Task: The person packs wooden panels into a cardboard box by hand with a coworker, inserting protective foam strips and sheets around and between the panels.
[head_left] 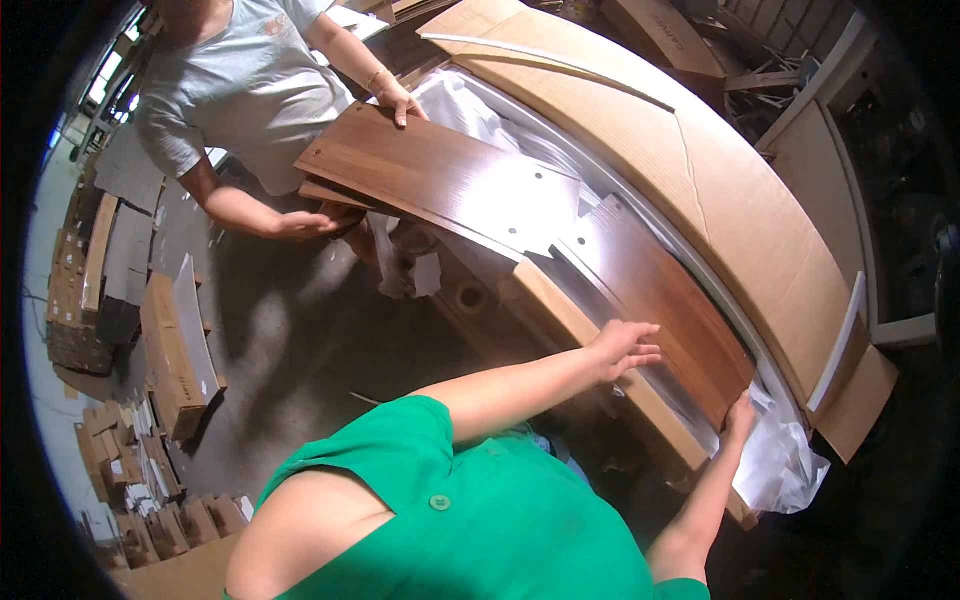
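A brown wood-grain panel [672, 305] lies lengthwise in a long carton lined with white foam wrap [785, 455]. My right hand [738, 415] grips the panel's near end at its corner; some fingers are hidden by the board. My left hand [625, 350] is open, fingers stretched out over the panel's left long edge; I cannot tell whether they touch it. Beyond, a co-worker holds a second brown panel [450, 175], with dark round holes, by its far end. One co-worker hand [398, 100] rests on top and the other [310, 224] supports it from below.
A large cardboard flap [690, 150] rises along the carton's right side, with a white strip [550, 62] across it. The carton's near wall [600, 350] runs below my left hand. Cardboard boxes [172, 355] and stacked boards [125, 250] stand on the floor at left.
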A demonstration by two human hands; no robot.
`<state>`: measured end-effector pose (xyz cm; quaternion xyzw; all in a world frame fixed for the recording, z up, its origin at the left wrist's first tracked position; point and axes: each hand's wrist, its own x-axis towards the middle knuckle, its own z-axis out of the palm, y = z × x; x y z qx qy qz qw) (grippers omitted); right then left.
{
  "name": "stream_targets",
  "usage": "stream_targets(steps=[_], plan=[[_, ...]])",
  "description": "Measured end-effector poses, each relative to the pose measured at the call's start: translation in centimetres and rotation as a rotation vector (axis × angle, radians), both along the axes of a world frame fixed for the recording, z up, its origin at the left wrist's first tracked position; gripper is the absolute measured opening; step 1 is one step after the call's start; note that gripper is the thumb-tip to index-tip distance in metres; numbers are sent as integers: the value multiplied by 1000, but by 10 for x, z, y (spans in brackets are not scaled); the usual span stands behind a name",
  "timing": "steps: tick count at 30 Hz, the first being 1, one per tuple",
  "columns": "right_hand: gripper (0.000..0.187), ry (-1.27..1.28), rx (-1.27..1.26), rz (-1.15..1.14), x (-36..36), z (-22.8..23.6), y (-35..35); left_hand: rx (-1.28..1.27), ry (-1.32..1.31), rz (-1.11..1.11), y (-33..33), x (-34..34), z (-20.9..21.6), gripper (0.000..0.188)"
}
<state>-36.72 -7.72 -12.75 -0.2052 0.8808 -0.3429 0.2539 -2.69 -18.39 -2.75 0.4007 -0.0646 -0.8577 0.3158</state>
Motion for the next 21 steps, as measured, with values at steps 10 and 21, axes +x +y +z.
stream_targets(steps=[10, 21], plan=[[58, 22, -16, 21, -37, -55, 19, -263, -376, 765, -34, 141, -1, 24], [58, -24, -78, -17, 5, -14, 11, -563, -1153, 786, -156, 240, -16, 39]])
